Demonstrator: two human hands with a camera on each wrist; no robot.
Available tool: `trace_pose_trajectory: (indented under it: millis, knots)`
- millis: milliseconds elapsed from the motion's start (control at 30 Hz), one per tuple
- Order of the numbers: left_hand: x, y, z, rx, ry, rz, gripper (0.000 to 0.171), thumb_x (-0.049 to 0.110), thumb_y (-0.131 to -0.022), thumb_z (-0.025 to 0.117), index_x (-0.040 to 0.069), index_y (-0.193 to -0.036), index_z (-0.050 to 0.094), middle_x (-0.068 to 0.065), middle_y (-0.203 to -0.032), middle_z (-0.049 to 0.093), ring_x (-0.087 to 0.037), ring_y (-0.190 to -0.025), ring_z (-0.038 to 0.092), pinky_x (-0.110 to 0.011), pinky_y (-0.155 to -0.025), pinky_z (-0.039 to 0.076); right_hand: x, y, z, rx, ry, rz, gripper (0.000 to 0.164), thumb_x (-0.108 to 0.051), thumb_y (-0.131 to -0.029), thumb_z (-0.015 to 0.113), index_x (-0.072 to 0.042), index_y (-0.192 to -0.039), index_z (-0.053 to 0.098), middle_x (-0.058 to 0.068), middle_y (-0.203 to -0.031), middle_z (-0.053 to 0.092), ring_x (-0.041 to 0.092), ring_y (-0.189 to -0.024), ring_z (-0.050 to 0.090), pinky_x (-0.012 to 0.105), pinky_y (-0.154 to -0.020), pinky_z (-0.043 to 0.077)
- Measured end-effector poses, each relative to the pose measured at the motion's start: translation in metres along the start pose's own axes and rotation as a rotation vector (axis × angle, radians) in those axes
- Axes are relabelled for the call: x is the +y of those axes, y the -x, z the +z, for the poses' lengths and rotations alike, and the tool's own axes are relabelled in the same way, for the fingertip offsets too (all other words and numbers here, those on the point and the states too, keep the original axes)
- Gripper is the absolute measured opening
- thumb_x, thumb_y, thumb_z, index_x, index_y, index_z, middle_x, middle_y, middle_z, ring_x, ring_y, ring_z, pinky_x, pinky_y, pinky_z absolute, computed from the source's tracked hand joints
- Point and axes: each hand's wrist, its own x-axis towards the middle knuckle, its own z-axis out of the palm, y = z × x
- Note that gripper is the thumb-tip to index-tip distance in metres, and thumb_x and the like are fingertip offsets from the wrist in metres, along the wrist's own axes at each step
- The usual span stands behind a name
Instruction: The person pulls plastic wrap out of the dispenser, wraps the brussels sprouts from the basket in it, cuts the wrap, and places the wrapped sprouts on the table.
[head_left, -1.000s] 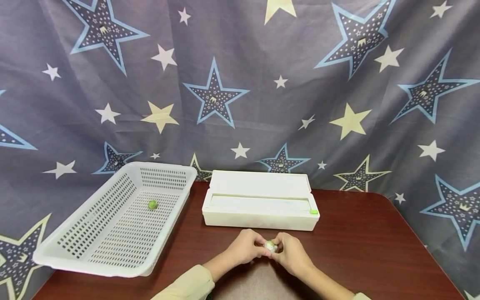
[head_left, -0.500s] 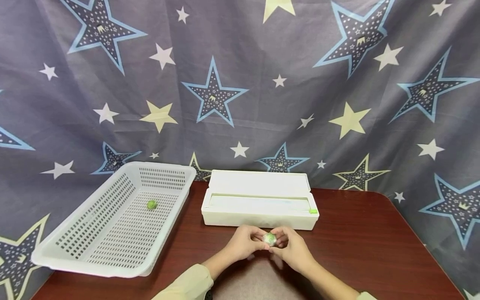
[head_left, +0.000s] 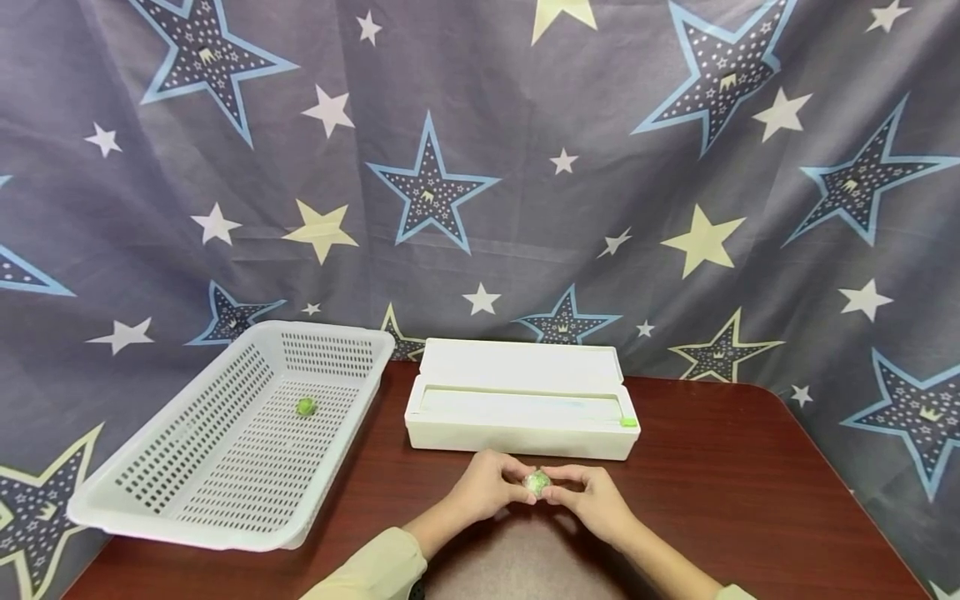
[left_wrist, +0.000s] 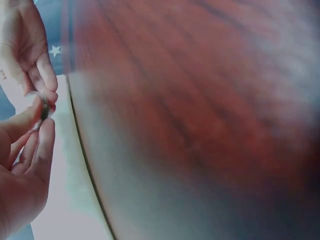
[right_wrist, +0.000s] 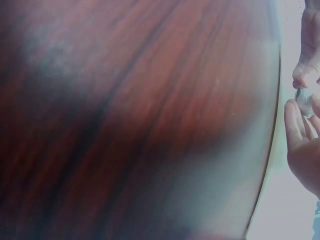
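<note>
A small round green vegetable that looks like a Brussels sprout (head_left: pixel 536 482), with a shiny clear film round it, sits between my two hands above the table's front middle. My left hand (head_left: pixel 482 487) pinches its left side between thumb and fingers. From the right, the thumb and fingers of my right hand (head_left: pixel 597 503) pinch it too. In the left wrist view the wrapped sprout (left_wrist: pixel 44 107) is dim and partly covered by fingertips. The right wrist view shows it (right_wrist: pixel 304 102) at the right edge. Another green sprout (head_left: pixel 306 407) lies in the white basket (head_left: pixel 225 542).
A long white box (head_left: pixel 517 439), lid up, stands just beyond my hands; it looks like a cling film dispenser, with a green slider (head_left: pixel 628 422) at its right end. The basket takes up the table's left side. A star-patterned cloth (head_left: pixel 480 167) hangs behind the brown table (head_left: pixel 750 500).
Both hands have shifted slightly away from the front edge with the sprout. The right hand's fingers spread a little, then came back onto it, and more of the sprout shows now.
</note>
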Motion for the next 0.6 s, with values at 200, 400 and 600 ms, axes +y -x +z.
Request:
trace_pose_trajectory:
  millis: [200, 400, 600]
  knots:
    - [0.0022, 0.0005, -0.0022, -0.006, -0.073, 0.089, 0.035, 0.013, -0.069, 0.079, 0.003, -0.101, 0.071, -0.01, -0.093, 0.072, -0.01, -0.08, 0.062, -0.016, -0.067, 0.048, 0.0015, 0.0004, 0.0026, -0.008, -0.035, -0.062, 0.039, -0.01, -0.082, 0.069, 0.011, -0.114, 0.06, 0.029, -0.114, 0.06, 0.005, -0.082, 0.066, 0.022, -0.073, 0.055]
    - [0.0042, 0.0021, -0.0061, -0.023, -0.124, 0.158, 0.034, 0.018, -0.072, 0.077, 0.003, -0.102, 0.071, -0.008, -0.091, 0.072, -0.002, -0.077, 0.06, -0.014, -0.063, 0.047, 0.0012, 0.0005, 0.0009, -0.051, -0.068, -0.05, 0.042, -0.01, -0.085, 0.066, 0.012, -0.119, 0.056, 0.032, -0.117, 0.058, 0.019, -0.087, 0.069, 0.027, -0.074, 0.055]
    - [0.0045, -0.001, -0.0057, -0.043, -0.071, -0.004, 0.026, 0.019, -0.072, 0.079, 0.006, -0.093, 0.075, -0.005, -0.089, 0.074, 0.0, -0.069, 0.06, -0.016, -0.06, 0.049, 0.0011, -0.0008, -0.0008, -0.107, -0.084, -0.054, 0.047, -0.011, -0.088, 0.063, 0.01, -0.128, 0.05, 0.032, -0.122, 0.055, 0.025, -0.094, 0.067, 0.028, -0.078, 0.055]
